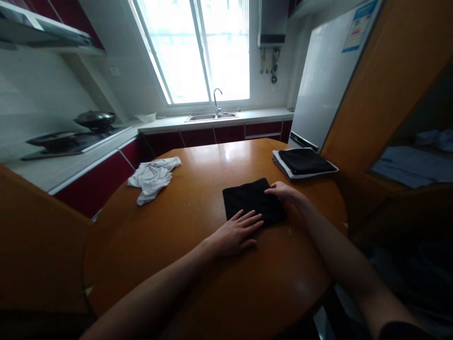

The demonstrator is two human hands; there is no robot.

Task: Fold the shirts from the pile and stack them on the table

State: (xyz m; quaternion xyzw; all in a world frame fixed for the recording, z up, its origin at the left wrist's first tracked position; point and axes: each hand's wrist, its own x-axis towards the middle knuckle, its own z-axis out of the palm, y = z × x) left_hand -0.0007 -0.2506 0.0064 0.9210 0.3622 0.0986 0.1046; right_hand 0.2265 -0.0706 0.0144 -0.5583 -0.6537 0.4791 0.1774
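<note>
A black garment (244, 199), folded into a flat rectangle, lies on the wooden table (198, 174) in front of me. My left hand (236, 232) rests flat on its near left edge, with the fingers spread. At the right side of the fold, my right hand (281, 191) pinches the edge of the cloth between thumb and fingers. What kind of garment it is cannot be made out.
A stack of folded clothes (306, 161), black on top of white, sits at the table's far right. A crumpled white garment (154, 177) lies at the far left. Beyond are a counter with a sink (212, 116), a stove with pans (95, 118) and a fridge (322, 80).
</note>
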